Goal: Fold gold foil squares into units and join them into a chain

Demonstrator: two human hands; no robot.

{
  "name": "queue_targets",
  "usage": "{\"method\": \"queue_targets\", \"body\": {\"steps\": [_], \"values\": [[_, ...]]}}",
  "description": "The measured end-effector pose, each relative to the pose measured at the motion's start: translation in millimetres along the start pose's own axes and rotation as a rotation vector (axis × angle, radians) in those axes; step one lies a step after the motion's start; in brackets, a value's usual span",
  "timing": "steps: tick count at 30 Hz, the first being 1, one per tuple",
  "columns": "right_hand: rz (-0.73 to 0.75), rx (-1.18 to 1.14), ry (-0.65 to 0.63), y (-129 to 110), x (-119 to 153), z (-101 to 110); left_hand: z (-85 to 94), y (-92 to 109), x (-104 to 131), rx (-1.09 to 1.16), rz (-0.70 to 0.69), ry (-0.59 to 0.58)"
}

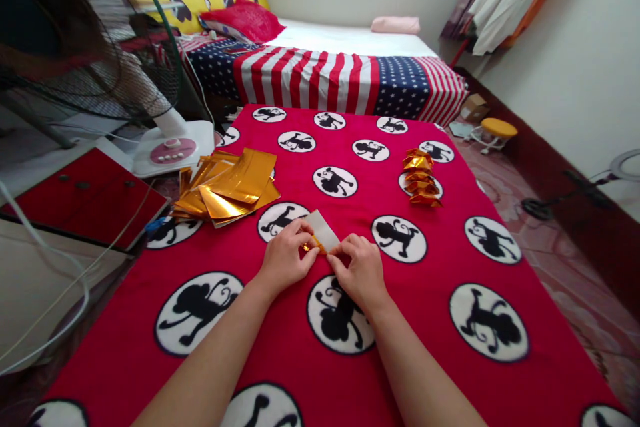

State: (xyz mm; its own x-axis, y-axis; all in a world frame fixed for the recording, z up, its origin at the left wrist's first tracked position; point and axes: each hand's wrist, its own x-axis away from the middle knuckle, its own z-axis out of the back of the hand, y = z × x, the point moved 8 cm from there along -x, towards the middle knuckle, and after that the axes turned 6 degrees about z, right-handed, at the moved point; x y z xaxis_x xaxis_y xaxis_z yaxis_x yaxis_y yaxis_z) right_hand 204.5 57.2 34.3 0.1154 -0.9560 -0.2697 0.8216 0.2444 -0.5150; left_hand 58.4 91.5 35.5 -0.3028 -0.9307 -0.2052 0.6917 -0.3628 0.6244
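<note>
1. The relation I steer by: the sheet [325, 232] lies between the hands, its pale face up, to the right of the left hand [293, 255] and ahead-left of the right hand [361, 268].
2. Its bare part slants from far left to near right, with a narrow gold edge on the near side. Fingers cover some of it, so I cannot be sure of the full long axis.
3. Neither hand is nearer; both touch the sheet. I read the left as pinching the gold edge between thumb and fingers, the right as pinching the near-right corner between thumb and forefinger.
4. Ahead-left of the left hand I have a loose stack [239, 177] of gold sheets, fanned and overlapping. Well apart, ahead-right of the right hand, a row of folded gold pieces [421, 180] runs away from me.
5. All this rests on a counter under a red cloth [425, 320] with monkey roundels.
6. Around it I see a fan [173, 140] on the left, a bed [345, 37] beyond, and a yellow stool [499, 127] on the floor to the right.
</note>
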Motion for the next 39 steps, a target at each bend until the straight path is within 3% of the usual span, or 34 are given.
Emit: {"method": "queue_targets", "body": {"steps": [7, 39], "values": [[-0.018, 0.022, -0.008, -1.4, -1.2, -1.0, 0.7, -5.2, -2.4, 0.061, 0.066, 0.016], [-0.069, 0.156, 0.033, -7.8, -4.3, -4.9, -0.3, -7.1, 0.6, 0.118, 0.054, 0.128]]}}
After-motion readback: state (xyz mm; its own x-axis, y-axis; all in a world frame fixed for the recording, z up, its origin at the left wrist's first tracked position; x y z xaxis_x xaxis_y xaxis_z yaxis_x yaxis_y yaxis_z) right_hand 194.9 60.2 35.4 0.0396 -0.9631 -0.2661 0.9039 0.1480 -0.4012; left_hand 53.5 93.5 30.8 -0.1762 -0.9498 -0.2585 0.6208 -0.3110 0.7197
